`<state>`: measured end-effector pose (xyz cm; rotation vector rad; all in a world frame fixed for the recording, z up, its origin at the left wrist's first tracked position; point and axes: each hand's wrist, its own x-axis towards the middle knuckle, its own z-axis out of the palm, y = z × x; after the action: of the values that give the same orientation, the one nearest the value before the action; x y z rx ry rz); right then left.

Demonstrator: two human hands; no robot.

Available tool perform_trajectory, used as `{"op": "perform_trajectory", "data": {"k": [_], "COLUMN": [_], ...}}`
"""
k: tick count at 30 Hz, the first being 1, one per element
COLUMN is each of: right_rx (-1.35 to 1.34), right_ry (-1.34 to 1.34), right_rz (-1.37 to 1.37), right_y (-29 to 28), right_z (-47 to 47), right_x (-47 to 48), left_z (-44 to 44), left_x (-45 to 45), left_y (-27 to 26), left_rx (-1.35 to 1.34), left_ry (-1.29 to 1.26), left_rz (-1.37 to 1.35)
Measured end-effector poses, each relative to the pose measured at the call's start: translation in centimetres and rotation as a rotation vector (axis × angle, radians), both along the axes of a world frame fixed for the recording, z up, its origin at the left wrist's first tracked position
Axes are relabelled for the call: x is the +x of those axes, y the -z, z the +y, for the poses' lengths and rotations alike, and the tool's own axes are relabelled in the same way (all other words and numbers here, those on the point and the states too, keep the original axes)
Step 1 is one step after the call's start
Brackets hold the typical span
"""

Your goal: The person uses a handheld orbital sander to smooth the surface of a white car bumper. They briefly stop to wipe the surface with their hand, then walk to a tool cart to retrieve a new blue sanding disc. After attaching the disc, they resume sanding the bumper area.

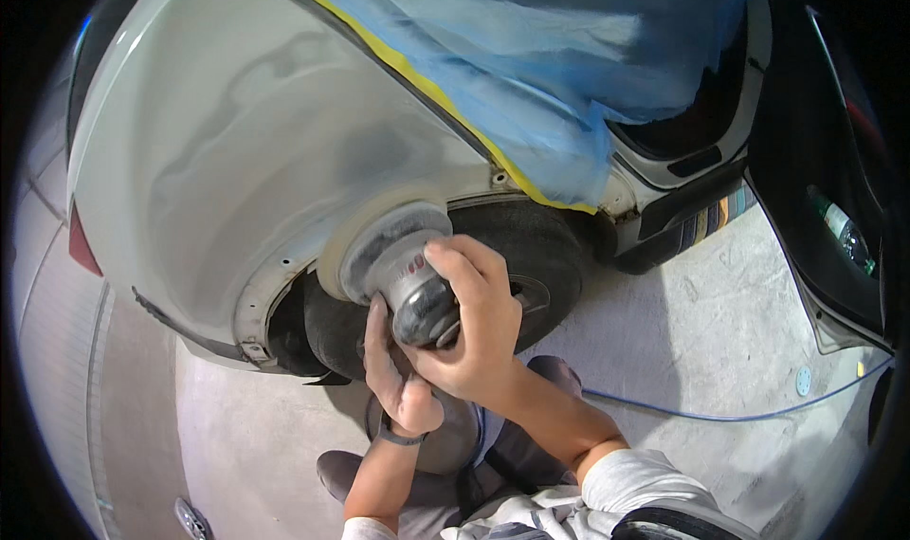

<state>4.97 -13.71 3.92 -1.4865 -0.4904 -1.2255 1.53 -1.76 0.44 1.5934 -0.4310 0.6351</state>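
Note:
My right hand (480, 312) is wrapped round the dusty grey and black body of an orbital sander (409, 273), thumb and fingers on its side and end. The sander's round pad is up against the car's fender panel (284, 149) at the wheel arch, above the tire (526, 248). My left hand (397, 376), a dark band at its wrist, has its fingers raised beside and under the sander; whether it grips the tool cannot be told. The pale panel shows dull grey and whitish patches. Part of the arch edge is hidden behind the sander.
Blue masking film (526, 78) edged with yellow tape (441, 99) covers the car's upper side. An open car door (817, 184) at the right holds a green bottle (846, 234). A blue hose (711, 418) and a perforated sanding disc (803, 381) lie on the concrete floor.

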Motion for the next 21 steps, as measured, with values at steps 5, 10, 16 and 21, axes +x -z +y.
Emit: {"op": "perform_trajectory", "data": {"k": [5, 10, 16, 21], "right_rx": [-0.074, -0.155, -0.067, -0.129], "right_ry": [0.200, 0.236, 0.259, 0.214], "right_rz": [0.076, 0.132, 0.174, 0.133], "right_y": [-0.5, -0.7, -0.2, -1.0], "right_z": [0.9, 1.2, -0.5, 1.1], "right_x": [3.0, 3.6, 3.6, 3.6], "left_z": [-0.6, -1.0, -1.8, 0.2], "left_x": [3.0, 4.7, 6.2, 5.8], "left_y": [-1.3, -3.0, -2.6, -2.5], "left_rx": [-0.148, 0.108, 0.102, 0.092], "left_ry": [0.221, 0.003, 0.147, -0.070], "left_rz": [0.078, -0.032, -0.064, 0.000]}}
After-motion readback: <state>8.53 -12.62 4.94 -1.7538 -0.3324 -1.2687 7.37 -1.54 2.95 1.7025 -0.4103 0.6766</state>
